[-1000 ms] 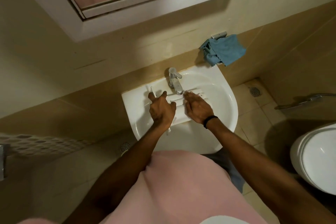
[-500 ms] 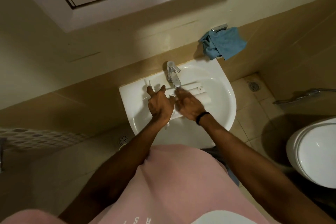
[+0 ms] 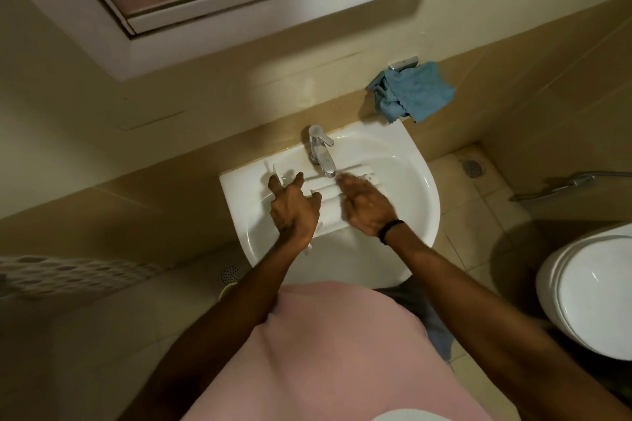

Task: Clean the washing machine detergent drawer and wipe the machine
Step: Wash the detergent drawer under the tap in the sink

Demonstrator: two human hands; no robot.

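The white detergent drawer (image 3: 357,171) lies across the white sink (image 3: 425,196), just under the chrome tap (image 3: 321,154). My left hand (image 3: 294,207) rests on the drawer's left end with its fingers spread and straight, thumb out toward the middle. My right hand (image 3: 367,205) lies flat on the drawer's right half, fingers pointing at the tap spout and slightly blurred. Most of the drawer is hidden under both hands. A blue cloth (image 3: 413,92) hangs from a wall holder behind the sink, to the right. The washing machine is out of view.
A mirror cabinet (image 3: 273,20) juts out above the sink. A toilet (image 3: 588,294) stands at the right, with a sprayer hose (image 3: 564,186) on the wall above it. A perforated white basket (image 3: 68,275) sits at the left. Floor drains lie on the tiles.
My right hand has slid toward the tap and back across the drawer's top. My left hand has stayed on the drawer's left end.
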